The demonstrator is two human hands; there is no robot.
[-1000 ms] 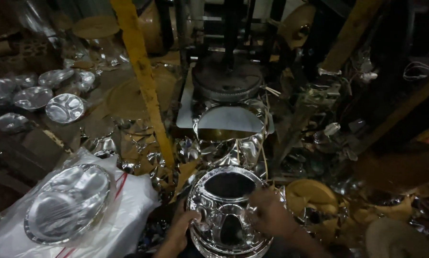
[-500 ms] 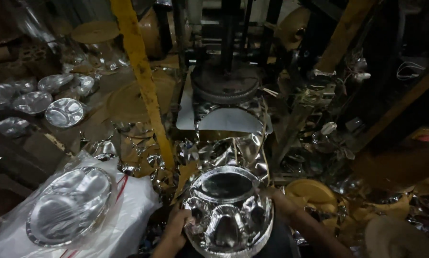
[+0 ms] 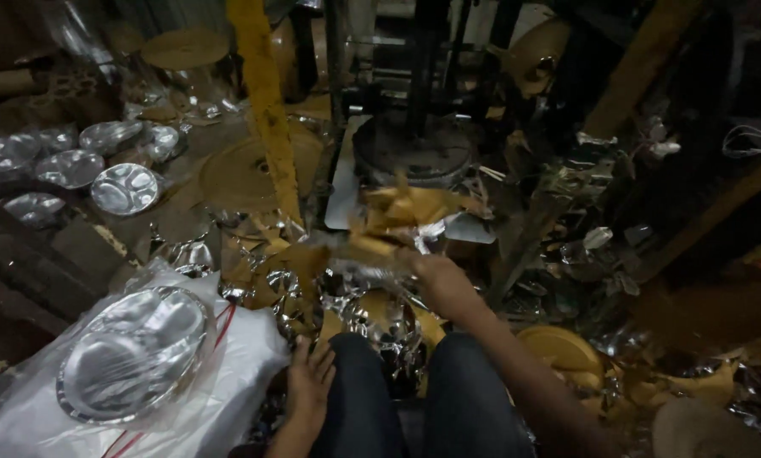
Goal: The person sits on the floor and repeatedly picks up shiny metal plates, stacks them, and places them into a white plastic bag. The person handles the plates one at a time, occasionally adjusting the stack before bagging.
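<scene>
My right hand reaches forward over my knees and grips the edge of a blurred silver and gold foil sheet, held between me and the dark press machine. My left hand lies open with fingers spread beside my left knee, holding nothing. A shiny moulded foil plate sits low between my legs, among foil scraps.
A stack of silver compartment plates in a clear plastic bag lies at the front left. More silver plates are spread at the far left. A yellow post rises ahead. Round cardboard discs and foil offcuts litter the right.
Both hands let go of the moulded silver plate they held in front of me. The right hand rose forward with a foil sheet; the left dropped beside my knee.
</scene>
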